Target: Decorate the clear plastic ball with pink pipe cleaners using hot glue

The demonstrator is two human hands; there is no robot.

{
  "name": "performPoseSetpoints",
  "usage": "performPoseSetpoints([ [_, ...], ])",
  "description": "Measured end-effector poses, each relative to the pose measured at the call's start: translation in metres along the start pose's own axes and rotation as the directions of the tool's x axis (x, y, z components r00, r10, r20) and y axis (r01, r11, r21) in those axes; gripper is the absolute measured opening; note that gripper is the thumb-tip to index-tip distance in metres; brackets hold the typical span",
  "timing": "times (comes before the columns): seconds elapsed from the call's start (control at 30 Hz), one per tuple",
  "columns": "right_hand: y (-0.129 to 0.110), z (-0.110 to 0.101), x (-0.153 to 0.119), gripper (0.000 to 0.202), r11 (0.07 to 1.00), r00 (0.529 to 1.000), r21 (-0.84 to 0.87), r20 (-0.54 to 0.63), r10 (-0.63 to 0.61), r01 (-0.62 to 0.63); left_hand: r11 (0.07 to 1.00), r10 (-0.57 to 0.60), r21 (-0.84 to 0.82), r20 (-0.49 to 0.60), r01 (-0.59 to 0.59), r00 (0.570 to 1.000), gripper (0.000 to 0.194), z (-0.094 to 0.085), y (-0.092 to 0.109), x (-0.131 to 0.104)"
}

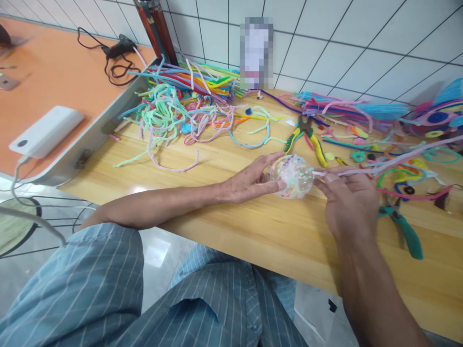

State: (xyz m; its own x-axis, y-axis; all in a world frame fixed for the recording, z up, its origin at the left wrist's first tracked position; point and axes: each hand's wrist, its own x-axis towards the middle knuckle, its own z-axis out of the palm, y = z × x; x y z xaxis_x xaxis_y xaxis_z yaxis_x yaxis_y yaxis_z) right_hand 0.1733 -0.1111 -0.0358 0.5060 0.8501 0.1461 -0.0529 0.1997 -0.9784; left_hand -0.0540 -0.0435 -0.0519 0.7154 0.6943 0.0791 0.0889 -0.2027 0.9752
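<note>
My left hand [249,179] is closed around a clear round ball [294,177] with coloured specks, its thumb lying across the near side. Between the thumb and fingers of my right hand [349,193] is a pale lilac pipe cleaner [401,159]. One end of it meets the right side of the ball; whether it goes inside I cannot tell. Its long free part runs off to the right edge. Just behind the ball lie yellow-and-green pliers [318,150]. Green-handled pliers [408,233] rest to the right of my right wrist.
A heap of pipe cleaners [162,111] spreads at the back left, with more bundles [379,112] at the back right. A phone [256,53] leans on the tiled wall. On the orange table [54,67] at left sit a white power bank [47,130] and a black cable [115,67].
</note>
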Motion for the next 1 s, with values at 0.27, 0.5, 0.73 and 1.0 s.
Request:
performPoseSetpoints([
  [0.27,-0.007,0.009,-0.008,0.017,0.997,0.997,0.017,-0.018,-0.073,0.073,0.994,0.039,0.099,-0.028,-0.036,0.999,0.076,-0.001,0.0,0.003],
  [0.5,-0.006,0.004,-0.014,0.013,0.985,0.979,-0.032,0.119,-0.163,0.168,0.991,0.062,0.121,-0.009,-0.061,0.998,0.077,-0.003,-0.005,0.009],
  [0.73,-0.012,0.001,-0.023,0.014,0.911,0.909,-0.243,0.338,-0.243,0.334,0.993,0.072,0.089,-0.009,-0.071,0.997,0.08,-0.002,-0.006,0.009],
  [1.0,-0.014,-0.002,-0.015,0.018,0.872,0.889,-0.35,0.42,-0.182,0.344,0.997,0.027,0.076,0.027,-0.029,0.999,0.076,-0.006,-0.005,0.011],
])
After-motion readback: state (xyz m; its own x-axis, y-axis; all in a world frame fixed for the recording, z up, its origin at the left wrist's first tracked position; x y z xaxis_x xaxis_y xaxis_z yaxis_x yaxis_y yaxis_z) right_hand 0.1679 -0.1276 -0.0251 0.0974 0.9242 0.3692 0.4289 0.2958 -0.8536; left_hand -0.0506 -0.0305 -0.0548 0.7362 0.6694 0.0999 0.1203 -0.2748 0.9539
